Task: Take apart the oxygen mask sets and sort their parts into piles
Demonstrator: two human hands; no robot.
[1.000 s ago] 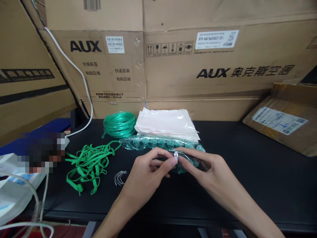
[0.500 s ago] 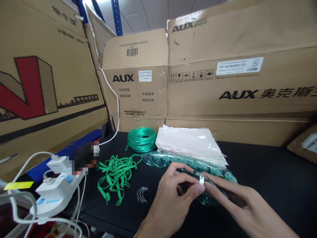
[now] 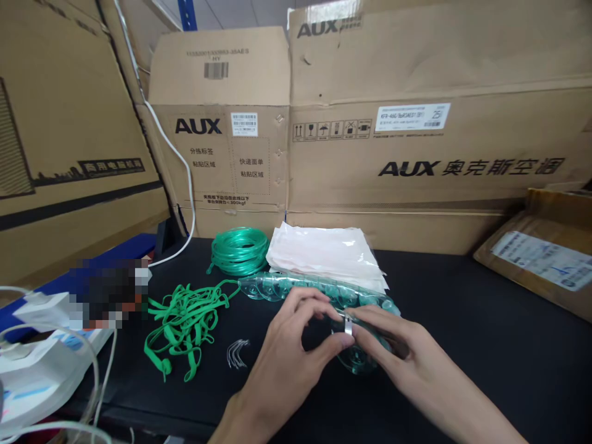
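Note:
Close together over the black table, my left hand and my right hand meet at a small silvery-white clip or tab. My left thumb and fingers pinch around it. The right thumb and fingers are closed on a clear green plastic piece with round, suction-cup-like discs, partly hidden beneath both hands. Just behind them lies a long row of similar clear green cups. A tangled flat green cord runs to its left end. Several thin bent wires lie left of my left hand.
Behind the cups are a coil of green tubing and a stack of white plastic-wrapped sheets. Large cardboard boxes wall off the back. A white power strip with cables sits at left; a taped parcel stands at right.
The view has swung to the right, so everything sits further left and more of the right-hand parcel shows. Both hands keep nearly the same grip around the clip.

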